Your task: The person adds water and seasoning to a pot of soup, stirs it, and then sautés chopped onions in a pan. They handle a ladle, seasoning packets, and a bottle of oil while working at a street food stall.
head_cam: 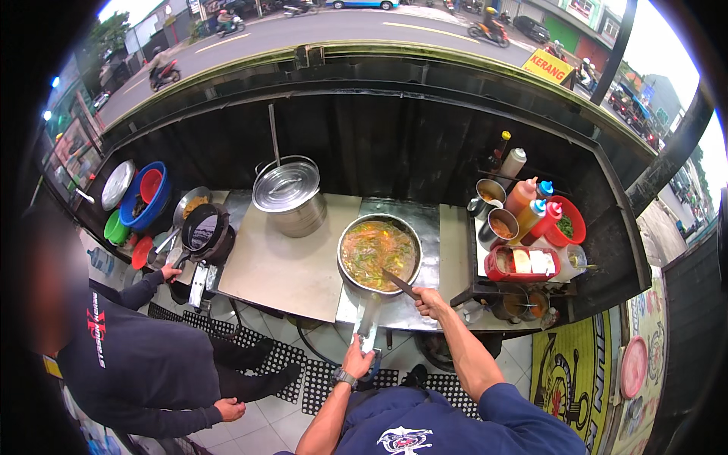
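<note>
A round metal pan (419, 259) full of orange broth with green and red pieces stands on the metal worktop in front of me. My right hand (430, 303) grips the handle of a dark utensil (402, 284), whose far end dips into the broth at the pan's near right side. Below the pan, my left hand (357, 359), with a watch on the wrist, is at the near end of the pan's broad metal handle (367, 321); the fingers close around its tip. The part of the utensil under the broth is hidden.
A lidded steel pot (296, 213) stands left of the pan. On the right are squeeze bottles (521, 195), steel cups (499, 227) and a red bowl (569, 222) of chopped greens. A co-worker (136, 364) at left holds a black frying pan (206, 227) on a burner. Dark panels border the counter's far side.
</note>
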`<act>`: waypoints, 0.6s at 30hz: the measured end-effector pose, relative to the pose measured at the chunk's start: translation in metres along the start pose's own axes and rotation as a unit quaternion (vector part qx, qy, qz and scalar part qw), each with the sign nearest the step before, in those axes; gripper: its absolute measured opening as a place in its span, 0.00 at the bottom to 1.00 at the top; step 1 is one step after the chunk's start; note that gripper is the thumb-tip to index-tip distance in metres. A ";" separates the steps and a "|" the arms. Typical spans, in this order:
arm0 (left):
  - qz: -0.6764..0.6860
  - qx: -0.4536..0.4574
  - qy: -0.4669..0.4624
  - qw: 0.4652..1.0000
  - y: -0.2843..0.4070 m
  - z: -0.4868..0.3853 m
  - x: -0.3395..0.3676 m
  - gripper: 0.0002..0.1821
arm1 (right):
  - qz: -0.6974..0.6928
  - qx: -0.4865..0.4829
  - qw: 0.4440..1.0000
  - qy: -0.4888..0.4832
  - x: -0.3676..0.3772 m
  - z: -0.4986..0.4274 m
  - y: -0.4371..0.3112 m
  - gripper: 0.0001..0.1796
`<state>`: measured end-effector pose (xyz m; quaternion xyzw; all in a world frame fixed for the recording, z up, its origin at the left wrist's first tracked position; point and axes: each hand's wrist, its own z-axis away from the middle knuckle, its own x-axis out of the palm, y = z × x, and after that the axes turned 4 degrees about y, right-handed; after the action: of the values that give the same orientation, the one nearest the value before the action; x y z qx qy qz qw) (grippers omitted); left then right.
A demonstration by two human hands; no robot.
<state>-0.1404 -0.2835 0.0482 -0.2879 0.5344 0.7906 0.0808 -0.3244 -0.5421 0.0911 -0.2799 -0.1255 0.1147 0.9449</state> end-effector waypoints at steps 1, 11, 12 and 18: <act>0.007 -0.001 -0.002 1.000 -0.002 0.001 0.001 0.48 | -0.030 0.018 0.999 -0.012 0.003 -0.001 0.002 0.11; 0.016 0.002 -0.007 1.000 -0.002 0.006 0.001 0.48 | -0.070 0.009 0.997 -0.036 -0.009 0.026 -0.011 0.11; 0.022 0.003 -0.006 1.000 -0.002 0.006 0.002 0.48 | -0.033 -0.027 0.999 -0.018 -0.009 0.035 -0.018 0.12; 0.024 -0.006 0.001 1.000 -0.008 0.006 0.002 0.48 | 0.425 -0.375 0.795 0.216 0.008 0.071 -0.050 0.25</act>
<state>-0.1407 -0.2750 0.0429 -0.2761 0.5362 0.7955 0.0593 -0.3310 -0.5455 0.1780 -0.6546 0.1805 0.3853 0.6248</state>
